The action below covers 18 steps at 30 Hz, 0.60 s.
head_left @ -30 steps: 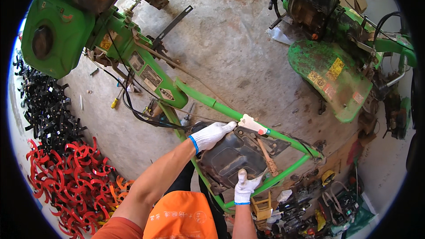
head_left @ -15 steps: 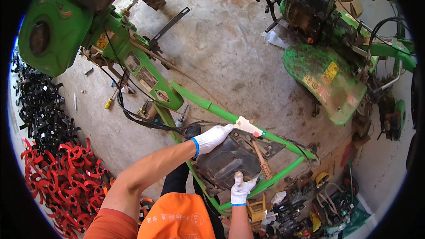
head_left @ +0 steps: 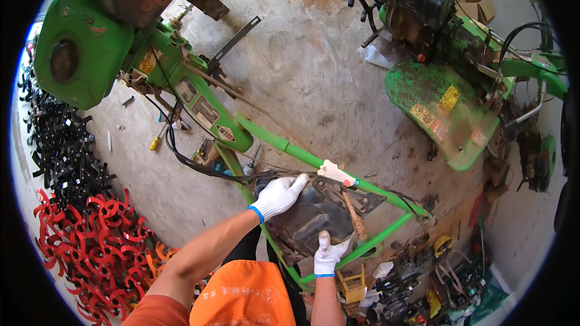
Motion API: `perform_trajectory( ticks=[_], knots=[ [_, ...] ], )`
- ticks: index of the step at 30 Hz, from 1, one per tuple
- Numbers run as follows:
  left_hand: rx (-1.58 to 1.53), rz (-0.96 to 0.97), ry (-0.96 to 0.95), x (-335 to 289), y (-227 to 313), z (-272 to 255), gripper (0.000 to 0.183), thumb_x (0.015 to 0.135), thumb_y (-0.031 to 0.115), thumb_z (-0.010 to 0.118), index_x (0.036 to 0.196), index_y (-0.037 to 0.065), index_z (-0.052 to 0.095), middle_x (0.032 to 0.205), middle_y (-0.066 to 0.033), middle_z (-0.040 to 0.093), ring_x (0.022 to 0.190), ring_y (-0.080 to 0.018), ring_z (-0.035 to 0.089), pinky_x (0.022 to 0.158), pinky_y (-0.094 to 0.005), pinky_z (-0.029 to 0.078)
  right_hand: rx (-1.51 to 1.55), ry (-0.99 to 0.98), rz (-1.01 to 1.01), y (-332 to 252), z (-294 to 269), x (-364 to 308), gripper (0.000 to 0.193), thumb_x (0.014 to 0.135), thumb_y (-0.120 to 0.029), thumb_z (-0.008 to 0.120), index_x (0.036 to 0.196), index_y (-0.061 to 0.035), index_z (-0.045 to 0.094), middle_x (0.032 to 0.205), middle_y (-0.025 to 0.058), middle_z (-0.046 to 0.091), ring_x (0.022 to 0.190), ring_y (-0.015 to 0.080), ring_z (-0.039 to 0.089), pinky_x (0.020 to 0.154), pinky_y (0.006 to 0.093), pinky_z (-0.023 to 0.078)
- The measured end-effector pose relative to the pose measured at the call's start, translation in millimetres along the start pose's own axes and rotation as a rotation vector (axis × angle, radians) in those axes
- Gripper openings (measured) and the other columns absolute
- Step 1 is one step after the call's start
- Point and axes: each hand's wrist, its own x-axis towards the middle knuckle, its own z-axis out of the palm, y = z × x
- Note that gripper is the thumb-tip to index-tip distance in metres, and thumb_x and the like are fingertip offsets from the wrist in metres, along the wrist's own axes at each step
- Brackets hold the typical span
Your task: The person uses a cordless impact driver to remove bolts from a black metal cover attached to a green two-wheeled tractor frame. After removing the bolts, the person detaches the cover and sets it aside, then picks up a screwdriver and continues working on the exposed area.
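Observation:
A green tubular handlebar frame of a walk-behind tiller surrounds a dirty black plastic cover. My left hand, in a white knit glove with a blue cuff, grips the cover's upper left edge, with its thumb pointing along the top. At the near right edge my right hand, gloved alike, holds the cover with its thumb on top; its other fingers are partly hidden. A wooden-handled hammer lies over the plate right of the cover. A pale torn label sticks to the upper tube.
The green tiller body extends to the upper left. A second tiller stands on the right. Piles of red blades and black blades lie left. A yellow screwdriver rests on the floor; assorted parts and a small wooden stool lie lower right.
My left hand has moved left and slightly nearer, away from the label and upper tube onto the cover's edge. My right hand stays nearly in place.

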Motion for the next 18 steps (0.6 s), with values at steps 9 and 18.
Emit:
perform_trajectory(
  ticks=[9, 18],
  knots=[
    [-0.542, 0.082, -0.346, -10.3, -15.4, -8.1, 0.061, 0.087, 0.029, 0.091, 0.130, -0.005, 0.065, 0.119, -0.0109, 0.075, 0.104, -0.0176, 0.070, 0.095, -0.0342, 0.056, -0.361, -0.081, -0.081, 41.1, -38.3, 15.6, 0.050, 0.104, -0.030, 0.063, 0.149, -0.0116, 0.050, 0.142, 0.0039, 0.061, 0.122, 0.0235, 0.062, 0.110, 0.0390, 0.053],
    [-0.027, 0.123, 0.102, -37.6, -3.2, 3.9, 0.060, 0.078, 0.045, 0.094, 0.110, 0.002, 0.068, 0.101, -0.0166, 0.075, 0.093, -0.0252, 0.073, 0.083, -0.0388, 0.057, -0.050, -0.066, -0.020, 5.4, -16.0, 3.6, 0.049, 0.106, -0.027, 0.062, 0.149, -0.0087, 0.050, 0.142, 0.0072, 0.063, 0.122, 0.0223, 0.064, 0.110, 0.0387, 0.052]
  ],
)
